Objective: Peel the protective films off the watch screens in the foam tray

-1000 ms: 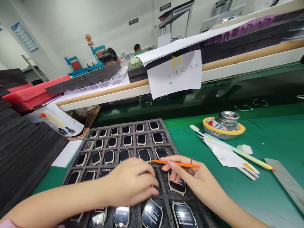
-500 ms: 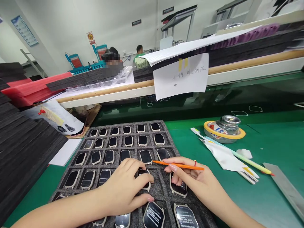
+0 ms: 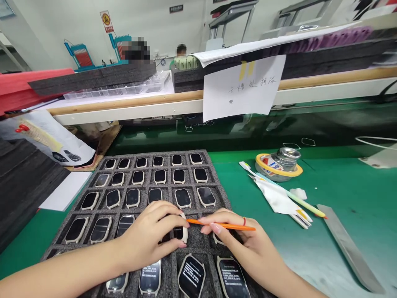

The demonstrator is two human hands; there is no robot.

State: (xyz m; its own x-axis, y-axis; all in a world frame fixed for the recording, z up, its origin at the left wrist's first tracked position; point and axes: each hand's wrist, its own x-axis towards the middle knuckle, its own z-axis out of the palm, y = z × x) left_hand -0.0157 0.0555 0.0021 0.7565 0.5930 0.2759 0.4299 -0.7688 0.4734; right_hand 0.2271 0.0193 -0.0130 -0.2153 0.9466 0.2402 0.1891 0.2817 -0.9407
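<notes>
A dark grey foam tray (image 3: 214,171) lies on the green bench, its pockets filled with several beige-rimmed smartwatch bodies with black screens (image 3: 182,198). My left hand (image 3: 150,238) is curled over the tray's middle, with thumb and fingers pinching one watch body (image 3: 181,232) tilted up on its edge. My right hand (image 3: 238,244) rests just to its right, holding a thin orange stick (image 3: 221,225) that points left toward that watch. Its fingers lie over another watch in the neighbouring pocket.
To the right lie a yellow tape roll with a metal jar (image 3: 279,163), a toothbrush-like tool (image 3: 285,193), a folded cloth (image 3: 279,200) and a metal ruler (image 3: 349,248). Black foam stacks (image 3: 21,182) sit at the left. A paper note (image 3: 242,89) hangs from the shelf; people sit far behind.
My left hand has drawn back and lifted one watch body out of its pocket, tipping it on edge. The view has shifted, and my right hand with the stick has moved slightly closer.
</notes>
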